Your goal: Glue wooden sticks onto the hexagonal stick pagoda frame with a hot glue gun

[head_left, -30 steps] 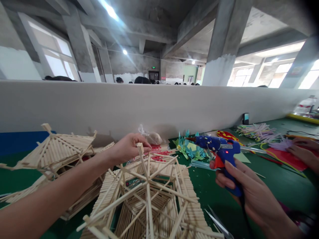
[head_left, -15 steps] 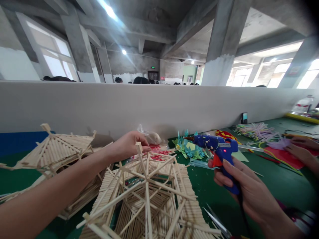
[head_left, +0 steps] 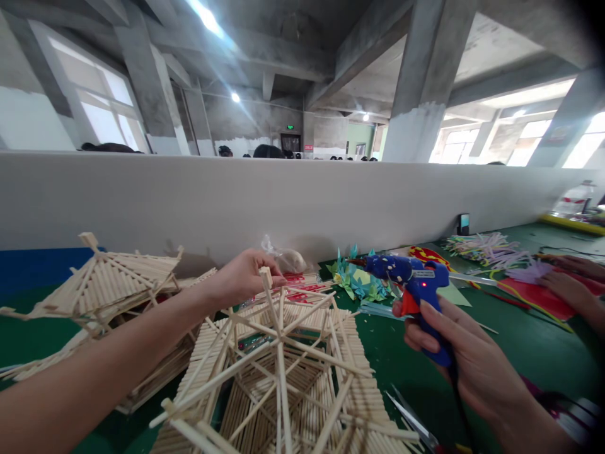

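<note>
Glue gun (head_left: 416,280) sat gripped in the right hand (head_left: 466,366); the left hand (head_left: 241,277) pinched a tip of the stick frame (head_left: 280,353)

Craft workshop, concrete hall, stick models (head_left: 283,372)

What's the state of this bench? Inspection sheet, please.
Surface: green table, largely covered.
Job's things: stick frame in front; blue hot glue gun, red light on, nozzle pointing left.
Clutter: stick roof at left, teal origami, plastic bag, metal blades, coloured strips.
Grippers: right hand grips the hot glue gun; left hand at the stick frame's top stick, grip unclear.
Cables: black cord drops from the gun's handle.
Surroundings: grey partition; co-worker's hands at right.
</note>
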`<state>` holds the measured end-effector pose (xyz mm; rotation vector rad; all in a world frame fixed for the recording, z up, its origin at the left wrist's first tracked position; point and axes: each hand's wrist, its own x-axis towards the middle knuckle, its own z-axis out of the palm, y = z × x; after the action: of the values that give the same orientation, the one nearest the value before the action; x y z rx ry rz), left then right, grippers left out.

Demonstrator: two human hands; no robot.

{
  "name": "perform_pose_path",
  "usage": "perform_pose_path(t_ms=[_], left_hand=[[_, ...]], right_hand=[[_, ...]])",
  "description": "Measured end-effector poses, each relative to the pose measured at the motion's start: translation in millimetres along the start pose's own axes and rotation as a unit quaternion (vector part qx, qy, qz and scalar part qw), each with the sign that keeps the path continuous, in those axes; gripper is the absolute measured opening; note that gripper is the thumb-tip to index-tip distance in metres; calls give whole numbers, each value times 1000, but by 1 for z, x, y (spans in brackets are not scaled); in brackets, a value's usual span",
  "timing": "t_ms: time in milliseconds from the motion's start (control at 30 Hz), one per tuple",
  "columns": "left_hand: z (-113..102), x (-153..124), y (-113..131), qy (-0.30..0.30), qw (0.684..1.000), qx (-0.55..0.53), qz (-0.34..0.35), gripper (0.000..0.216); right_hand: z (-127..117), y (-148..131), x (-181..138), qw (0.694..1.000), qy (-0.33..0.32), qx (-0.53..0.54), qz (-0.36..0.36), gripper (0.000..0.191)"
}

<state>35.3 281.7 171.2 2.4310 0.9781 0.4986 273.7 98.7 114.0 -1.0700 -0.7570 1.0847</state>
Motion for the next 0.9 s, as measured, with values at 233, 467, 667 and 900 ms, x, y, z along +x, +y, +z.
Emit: perform_pose_path(t_ms=[233, 467, 667, 900], left_hand=[[2, 1, -4, 3, 1000, 0, 8, 24], [2, 0, -4, -1, 1000, -1, 4, 24], [-16, -11, 9, 32, 998, 21, -46, 26], [-59, -56, 30, 210, 964, 88, -139, 38]], right_hand=[[0, 0, -1, 1000, -2, -1, -9, 21], [1, -3, -3, 1000, -1, -5, 7, 22], [1, -7, -10, 1000, 13, -2, -5, 24], [-2, -11, -27, 999, -1, 38, -15, 20]])
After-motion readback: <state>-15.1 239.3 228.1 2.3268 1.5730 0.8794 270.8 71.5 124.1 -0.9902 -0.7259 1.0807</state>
